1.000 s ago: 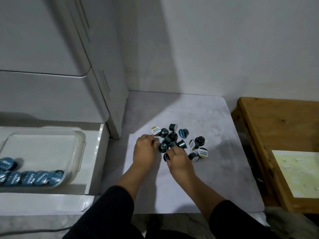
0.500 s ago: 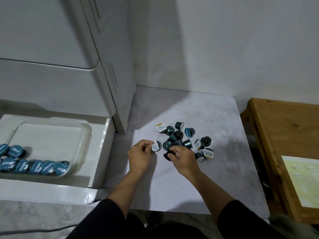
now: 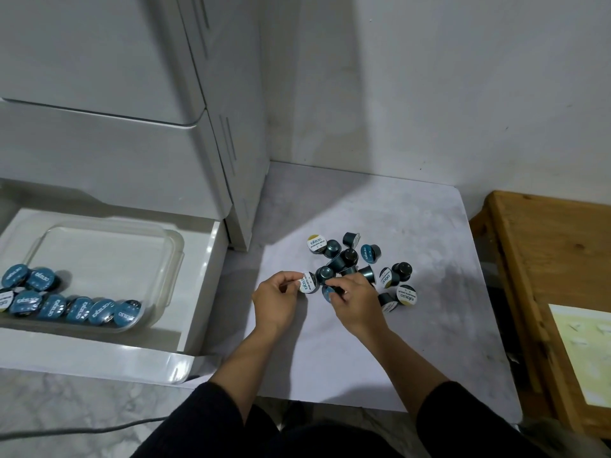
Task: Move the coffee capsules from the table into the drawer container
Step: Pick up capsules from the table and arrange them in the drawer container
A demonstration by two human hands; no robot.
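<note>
From the head camera, both hands are down at the near edge of the capsule pile (image 3: 358,266) on the pale marble table (image 3: 413,342). The left hand (image 3: 276,300) has its fingers pinched on a white-lidded capsule (image 3: 308,281), lid turned toward the camera. The right hand (image 3: 355,300) is closed on a blue-lidded capsule (image 3: 327,293), just beside the other. Half a second ago the grips looked much the same; a second ago the left hand was only reaching into the pile, with no white lid showing in it. The view has also swung left, so more of the open white drawer (image 3: 198,292) shows. Inside it sits the clear container (image 3: 168,259), with a row of blue-lidded capsules (image 3: 72,305) along its near side.
</note>
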